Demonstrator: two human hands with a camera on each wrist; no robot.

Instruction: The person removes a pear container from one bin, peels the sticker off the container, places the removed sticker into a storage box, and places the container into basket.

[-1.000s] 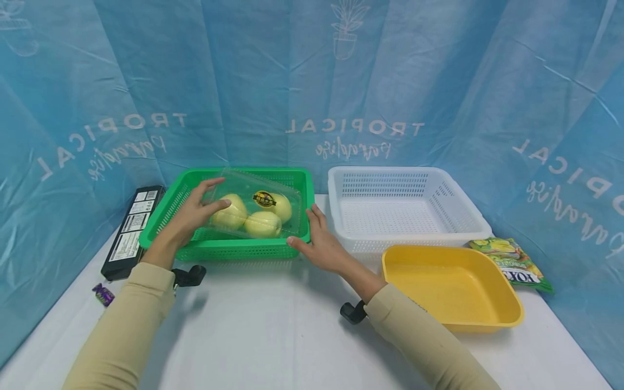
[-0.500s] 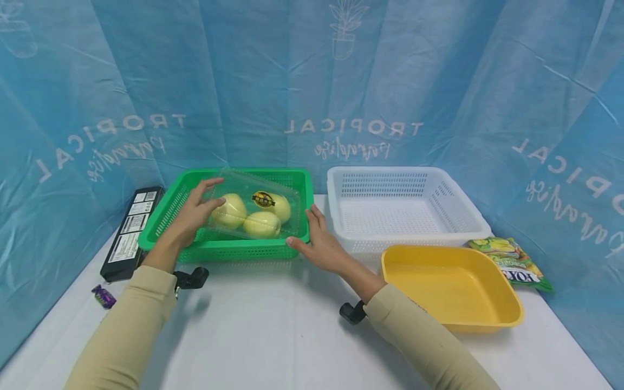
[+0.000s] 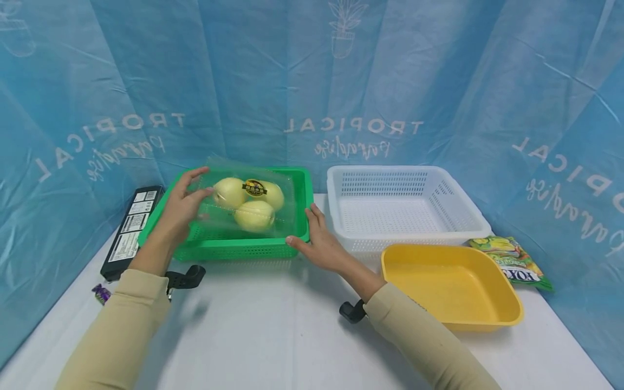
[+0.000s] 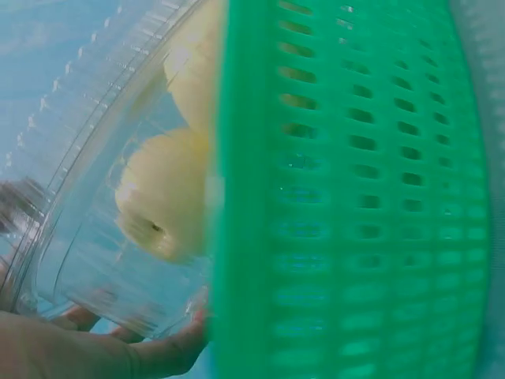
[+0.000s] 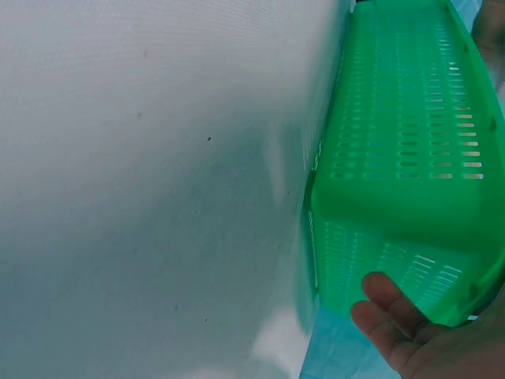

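My left hand (image 3: 177,211) grips the left end of a clear plastic fruit box (image 3: 254,188), with the thumb on the near side and fingers spread round the end. Through its wall show 3 pale yellow-green fruits (image 3: 254,215); a black and gold label sits on top. The box is tilted, its left end raised above the green basket (image 3: 224,250). In the left wrist view, fingers (image 4: 158,355) curl under the box end beside the basket wall. My right hand (image 3: 322,244) rests at the basket's front right corner, fingers straight, thumb at the front rim.
Right of the green basket stands a white basket (image 3: 414,238), with a yellow tub (image 3: 450,325) before it. A green snack bag (image 3: 517,265) lies at the far right. To the left lie a black box (image 3: 129,227) and a purple-wrapped candy (image 3: 101,293).
My left hand has moved up and slightly left, raising the box's left end with the fruits inside. The right hand and the basket have stayed in place.
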